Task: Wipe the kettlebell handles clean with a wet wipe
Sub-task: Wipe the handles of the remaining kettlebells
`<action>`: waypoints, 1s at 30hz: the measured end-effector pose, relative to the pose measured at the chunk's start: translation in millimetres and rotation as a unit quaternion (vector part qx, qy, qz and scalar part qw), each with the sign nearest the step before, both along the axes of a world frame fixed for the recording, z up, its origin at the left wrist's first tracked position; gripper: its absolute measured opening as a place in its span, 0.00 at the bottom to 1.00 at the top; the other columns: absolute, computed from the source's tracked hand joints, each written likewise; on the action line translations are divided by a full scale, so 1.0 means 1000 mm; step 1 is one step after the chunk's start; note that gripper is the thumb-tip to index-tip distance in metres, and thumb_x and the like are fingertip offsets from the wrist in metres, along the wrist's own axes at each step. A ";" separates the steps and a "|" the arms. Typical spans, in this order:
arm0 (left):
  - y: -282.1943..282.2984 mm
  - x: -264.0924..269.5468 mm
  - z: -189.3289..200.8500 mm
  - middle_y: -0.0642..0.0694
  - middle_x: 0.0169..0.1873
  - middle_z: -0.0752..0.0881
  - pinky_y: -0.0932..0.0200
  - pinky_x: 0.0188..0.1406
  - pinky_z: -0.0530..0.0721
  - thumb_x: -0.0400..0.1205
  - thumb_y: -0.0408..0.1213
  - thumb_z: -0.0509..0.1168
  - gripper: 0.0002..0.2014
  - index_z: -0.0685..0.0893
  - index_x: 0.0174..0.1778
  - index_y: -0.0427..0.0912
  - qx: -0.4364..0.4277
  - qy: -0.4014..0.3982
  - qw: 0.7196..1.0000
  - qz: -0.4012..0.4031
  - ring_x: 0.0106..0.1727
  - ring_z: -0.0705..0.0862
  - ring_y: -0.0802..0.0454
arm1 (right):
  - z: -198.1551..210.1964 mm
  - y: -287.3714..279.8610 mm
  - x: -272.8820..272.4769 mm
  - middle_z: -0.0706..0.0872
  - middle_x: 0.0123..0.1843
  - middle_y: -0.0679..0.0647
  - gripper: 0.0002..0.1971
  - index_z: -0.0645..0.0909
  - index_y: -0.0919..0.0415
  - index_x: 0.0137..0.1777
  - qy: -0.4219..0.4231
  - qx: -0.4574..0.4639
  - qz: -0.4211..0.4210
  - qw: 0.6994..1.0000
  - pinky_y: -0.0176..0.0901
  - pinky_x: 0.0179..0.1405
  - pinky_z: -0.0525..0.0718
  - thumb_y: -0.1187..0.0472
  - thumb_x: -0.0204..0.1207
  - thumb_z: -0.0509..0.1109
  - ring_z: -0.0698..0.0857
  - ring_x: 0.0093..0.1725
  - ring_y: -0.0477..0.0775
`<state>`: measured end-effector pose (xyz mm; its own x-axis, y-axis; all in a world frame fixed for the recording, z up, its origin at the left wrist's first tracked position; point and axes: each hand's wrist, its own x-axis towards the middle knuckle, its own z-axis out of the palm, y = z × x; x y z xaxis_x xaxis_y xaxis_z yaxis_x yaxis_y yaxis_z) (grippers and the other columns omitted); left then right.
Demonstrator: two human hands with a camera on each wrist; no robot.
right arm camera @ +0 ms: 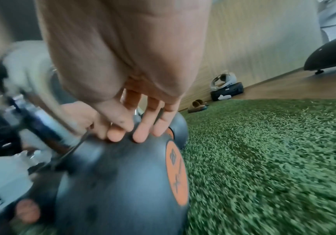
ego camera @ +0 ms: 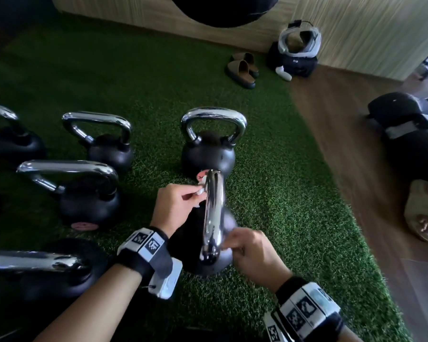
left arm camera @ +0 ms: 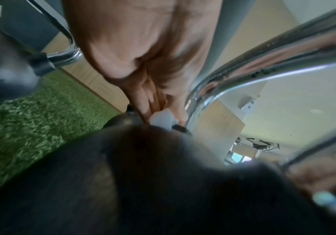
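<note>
A black kettlebell (ego camera: 209,261) with a chrome handle (ego camera: 214,213) stands on green turf right in front of me. My left hand (ego camera: 195,193) pinches a small white wet wipe (ego camera: 201,191) against the far end of that handle. The left wrist view shows the wipe (left arm camera: 163,118) held between fingertips beside the handle's bend (left arm camera: 203,98). My right hand (ego camera: 232,245) is at the near end of the handle. In the right wrist view its fingertips (right arm camera: 138,136) rest, fairly straight, on the kettlebell's round body (right arm camera: 122,174); this hand holds nothing.
Several other kettlebells stand on the turf: one just behind (ego camera: 208,149), others to the left (ego camera: 104,141) (ego camera: 79,191) (ego camera: 47,267). Sandals (ego camera: 244,70) and a headset on a black case (ego camera: 297,50) lie by the wall. Wood floor (ego camera: 356,156) and dark bags (ego camera: 410,134) are on the right.
</note>
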<state>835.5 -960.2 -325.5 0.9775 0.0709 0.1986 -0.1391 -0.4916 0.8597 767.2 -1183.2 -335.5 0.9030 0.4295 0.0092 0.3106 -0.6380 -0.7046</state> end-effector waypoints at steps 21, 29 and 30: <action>0.006 0.018 0.014 0.53 0.58 0.93 0.61 0.63 0.86 0.81 0.37 0.75 0.12 0.93 0.60 0.46 -0.118 0.050 0.991 -0.040 0.59 0.90 0.63 | -0.036 0.028 0.051 0.54 0.87 0.42 0.53 0.50 0.32 0.85 0.239 0.042 -0.074 0.967 0.69 0.84 0.64 0.31 0.64 0.76 0.57 0.86 0.56; 0.001 0.010 0.030 0.50 0.41 0.94 0.70 0.45 0.85 0.82 0.32 0.73 0.04 0.91 0.50 0.37 -0.277 0.094 0.955 -0.039 0.40 0.88 0.65 | -0.039 0.030 0.050 0.58 0.85 0.44 0.50 0.54 0.32 0.84 0.230 0.060 -0.087 0.967 0.68 0.85 0.64 0.31 0.64 0.77 0.60 0.86 0.55; 0.001 0.002 0.032 0.48 0.45 0.95 0.70 0.46 0.85 0.80 0.32 0.74 0.05 0.92 0.50 0.37 -0.281 0.075 0.956 -0.033 0.43 0.90 0.65 | -0.040 0.029 0.049 0.58 0.85 0.43 0.50 0.54 0.32 0.84 0.228 0.064 -0.087 0.968 0.67 0.85 0.64 0.32 0.64 0.77 0.59 0.86 0.54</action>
